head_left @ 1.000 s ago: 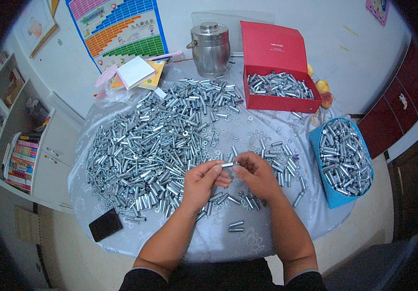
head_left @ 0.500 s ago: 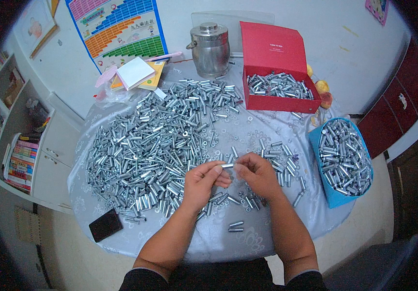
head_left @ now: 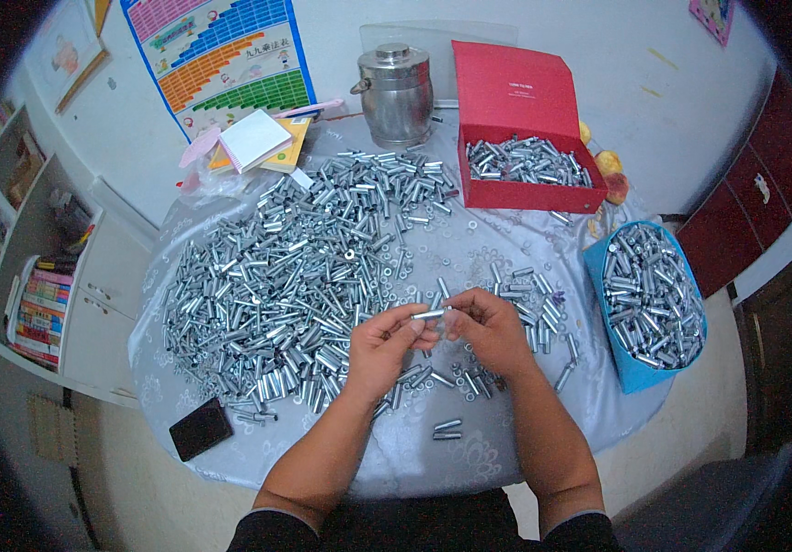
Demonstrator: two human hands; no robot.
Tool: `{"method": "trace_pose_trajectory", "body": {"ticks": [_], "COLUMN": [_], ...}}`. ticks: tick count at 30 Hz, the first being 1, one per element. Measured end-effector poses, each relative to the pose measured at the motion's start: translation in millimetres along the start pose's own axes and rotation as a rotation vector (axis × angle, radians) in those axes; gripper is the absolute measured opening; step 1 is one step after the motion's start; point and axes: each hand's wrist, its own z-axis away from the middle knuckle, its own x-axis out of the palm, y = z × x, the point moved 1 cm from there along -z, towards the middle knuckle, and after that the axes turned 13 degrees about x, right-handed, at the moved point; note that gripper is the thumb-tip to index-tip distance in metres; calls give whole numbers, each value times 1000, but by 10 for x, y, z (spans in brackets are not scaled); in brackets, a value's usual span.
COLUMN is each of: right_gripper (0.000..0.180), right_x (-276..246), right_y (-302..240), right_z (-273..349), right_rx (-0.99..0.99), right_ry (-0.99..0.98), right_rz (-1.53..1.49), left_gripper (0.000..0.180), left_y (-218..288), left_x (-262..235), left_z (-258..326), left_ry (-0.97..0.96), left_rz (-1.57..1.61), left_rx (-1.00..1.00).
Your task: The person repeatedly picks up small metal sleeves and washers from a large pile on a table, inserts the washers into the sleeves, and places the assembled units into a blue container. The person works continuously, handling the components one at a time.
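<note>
One metal sleeve (head_left: 428, 315), raised over the worktop (head_left: 589, 405) between both hands, near each; long axis roughly left-right. Left hand (head_left: 380, 344): thumb and fingers pinched on the sleeve's left end. Right hand (head_left: 488, 333): fingertips drawn close at its right end; actual grip hidden, cannot tell.

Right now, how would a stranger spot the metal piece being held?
On the silvery tablecloth, find the big metal heap. Near its right edge, between the left hand and right hand, is one short, shiny tube. Unlike its neighbours lying loose, it is held.
</note>
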Motion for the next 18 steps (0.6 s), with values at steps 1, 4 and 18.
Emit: {"method": "trace_pose_trajectory", "body": {"ticks": [1, 4, 18], "right_gripper": [19, 19, 24], "right_x": [3, -5, -385], "right_y": [-32, -158, -35], "right_z": [23, 106, 675], "right_rx": [-2, -33, -127], "right_ry": [7, 33, 288], "right_rz": [7, 17, -2], "left_gripper": [26, 26, 23], "left_y": [12, 58, 71], "left_x": [7, 71, 562], "left_z": [6, 11, -34], "left_ry": [-1, 23, -194], "left_rz": [-6, 15, 27], "left_rx": [-2, 20, -29]}}
